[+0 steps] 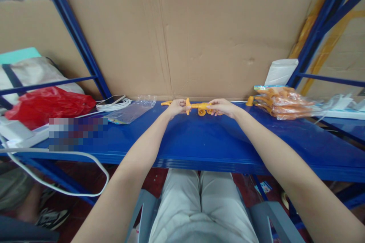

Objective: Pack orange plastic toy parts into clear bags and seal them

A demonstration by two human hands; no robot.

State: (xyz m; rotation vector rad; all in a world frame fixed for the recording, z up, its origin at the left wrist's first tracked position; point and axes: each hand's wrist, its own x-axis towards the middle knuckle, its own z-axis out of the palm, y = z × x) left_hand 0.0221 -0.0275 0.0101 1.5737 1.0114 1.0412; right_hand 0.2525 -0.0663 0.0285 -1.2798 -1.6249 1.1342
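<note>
Both my hands reach to the back of a blue metal shelf and hold one small orange plastic toy between them. My left hand is closed on its left end, where a flat orange piece sticks out. My right hand pinches its right end, near small orange wheels hanging under the toy. A loose orange piece lies just left of my left hand. Another small orange part stands right of my right hand.
A clear bag of orange parts lies at the right, a white packet behind it. An empty clear bag, a phone with a white cable, and a red plastic bag sit at the left. Cardboard backs the shelf.
</note>
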